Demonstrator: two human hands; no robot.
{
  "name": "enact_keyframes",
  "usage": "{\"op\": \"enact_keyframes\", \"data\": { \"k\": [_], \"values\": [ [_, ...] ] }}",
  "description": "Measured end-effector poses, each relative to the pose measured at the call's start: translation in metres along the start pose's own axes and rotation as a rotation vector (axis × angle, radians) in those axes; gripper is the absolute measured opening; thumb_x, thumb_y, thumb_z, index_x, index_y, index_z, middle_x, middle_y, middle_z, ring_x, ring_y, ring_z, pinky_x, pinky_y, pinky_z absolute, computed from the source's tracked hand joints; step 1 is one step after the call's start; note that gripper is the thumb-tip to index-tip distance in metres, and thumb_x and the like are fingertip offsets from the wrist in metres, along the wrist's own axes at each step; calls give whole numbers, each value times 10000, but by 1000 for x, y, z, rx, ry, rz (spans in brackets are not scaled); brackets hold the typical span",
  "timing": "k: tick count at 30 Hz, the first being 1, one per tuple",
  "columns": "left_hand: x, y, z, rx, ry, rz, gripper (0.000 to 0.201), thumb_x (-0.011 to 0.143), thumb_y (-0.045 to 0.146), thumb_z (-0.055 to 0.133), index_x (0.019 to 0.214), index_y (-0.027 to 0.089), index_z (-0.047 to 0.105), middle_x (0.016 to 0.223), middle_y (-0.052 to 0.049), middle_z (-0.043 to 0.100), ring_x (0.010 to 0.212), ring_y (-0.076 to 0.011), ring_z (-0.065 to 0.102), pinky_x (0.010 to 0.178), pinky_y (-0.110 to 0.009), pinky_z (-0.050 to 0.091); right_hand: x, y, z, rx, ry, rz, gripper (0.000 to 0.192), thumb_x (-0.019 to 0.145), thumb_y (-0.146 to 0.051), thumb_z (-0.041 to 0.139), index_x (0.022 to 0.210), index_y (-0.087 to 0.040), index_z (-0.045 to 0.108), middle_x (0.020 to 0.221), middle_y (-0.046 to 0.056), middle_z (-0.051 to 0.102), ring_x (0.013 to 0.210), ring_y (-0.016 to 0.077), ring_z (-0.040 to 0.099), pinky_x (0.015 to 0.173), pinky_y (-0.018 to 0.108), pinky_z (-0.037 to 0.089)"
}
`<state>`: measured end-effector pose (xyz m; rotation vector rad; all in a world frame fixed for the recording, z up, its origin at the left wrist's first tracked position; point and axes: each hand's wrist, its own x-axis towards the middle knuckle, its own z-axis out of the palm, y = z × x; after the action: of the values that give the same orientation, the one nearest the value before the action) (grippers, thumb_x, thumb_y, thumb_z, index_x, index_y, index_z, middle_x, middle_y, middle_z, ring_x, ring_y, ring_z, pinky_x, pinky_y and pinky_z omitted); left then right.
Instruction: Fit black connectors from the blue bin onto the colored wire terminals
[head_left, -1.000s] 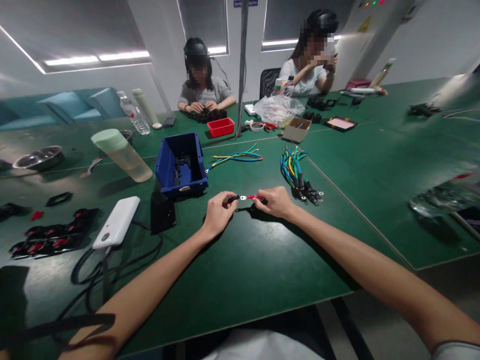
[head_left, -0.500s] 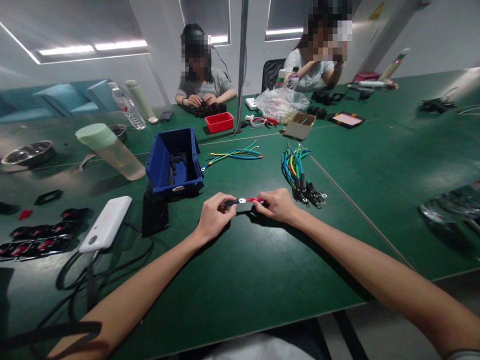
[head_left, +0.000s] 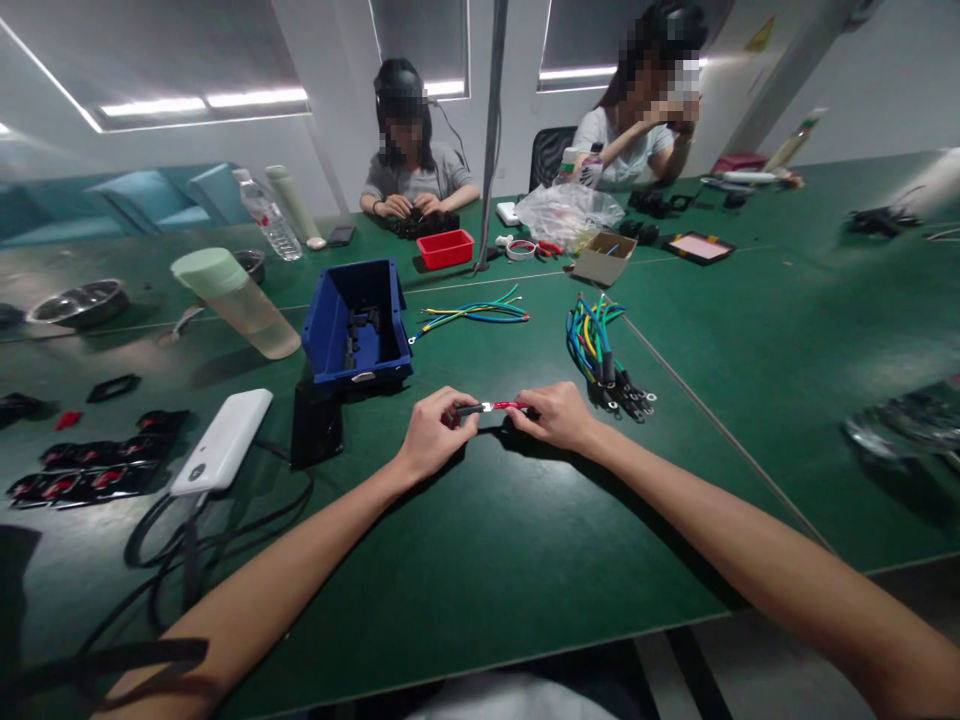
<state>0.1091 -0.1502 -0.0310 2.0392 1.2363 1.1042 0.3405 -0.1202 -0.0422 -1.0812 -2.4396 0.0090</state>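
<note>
My left hand (head_left: 433, 432) and my right hand (head_left: 553, 413) hold a short red wire (head_left: 495, 407) between them, just above the green table (head_left: 487, 540). The wire has a black sleeve at the left end and a metal lug near its middle. Each hand pinches one end with its fingertips. To the right of my right hand lies a bundle of blue, green and yellow wires (head_left: 600, 350) with black-sleeved lugs. Behind my left hand stands a blue bin (head_left: 358, 325) holding dark parts.
A second set of coloured wires (head_left: 472, 312) lies past the bin. A white power bank (head_left: 221, 440) with black cables, black and red parts (head_left: 90, 475) and a tumbler (head_left: 236, 302) are on the left. Two other people sit at the far side, near a red tray (head_left: 445, 248).
My hands have drawn slightly closer together on the red wire. The camera view has shifted a little; nothing else on the table has moved.
</note>
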Motion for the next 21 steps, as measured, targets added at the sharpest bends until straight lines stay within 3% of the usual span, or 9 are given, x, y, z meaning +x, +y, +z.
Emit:
{"op": "enact_keyframes", "data": {
  "k": [21],
  "values": [
    [-1,-5,0,-85,-20,-28,107,800,235,604,873,166,641,783,-28,605,575,-96,500,522,-219,418,0,-4,0,-139,47,-19,360,887,-428,455,727,-199,683,595,9,666,474,97,508,496,266,168]
  ]
}}
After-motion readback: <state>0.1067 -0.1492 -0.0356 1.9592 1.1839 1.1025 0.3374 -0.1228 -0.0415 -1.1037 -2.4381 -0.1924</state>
